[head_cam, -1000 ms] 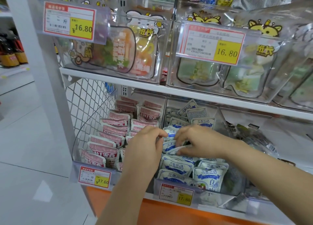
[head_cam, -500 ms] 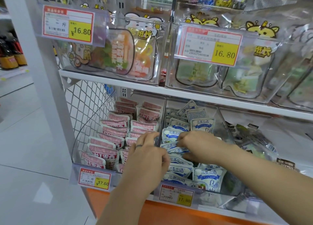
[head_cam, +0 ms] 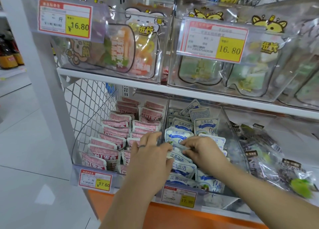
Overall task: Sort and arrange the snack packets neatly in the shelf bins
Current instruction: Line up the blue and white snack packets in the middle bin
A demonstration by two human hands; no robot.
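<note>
Blue-and-white snack packets (head_cam: 205,125) fill the middle clear bin (head_cam: 229,135) on the lower shelf. Both hands reach into that bin. My left hand (head_cam: 151,158), a ring on one finger, lies over the bin's left wall with its fingertips on a blue-and-white packet (head_cam: 177,157). My right hand (head_cam: 202,151) pinches the same packet from the right. Pink-and-white packets (head_cam: 112,139) stand in tidy rows in the left bin (head_cam: 77,142).
A right-hand bin (head_cam: 276,125) holds loose dark and clear packets (head_cam: 262,159). Price tags (head_cam: 95,179) hang on the bin fronts. The upper shelf (head_cam: 110,77) carries clear bins of larger pouches. Wire mesh (head_cam: 86,104) closes the left side; bottles (head_cam: 10,56) stand far left.
Both hands have shifted slightly toward the bin's front, from the packets further back to one nearer the middle. My left hand now overlaps the bin divider more.
</note>
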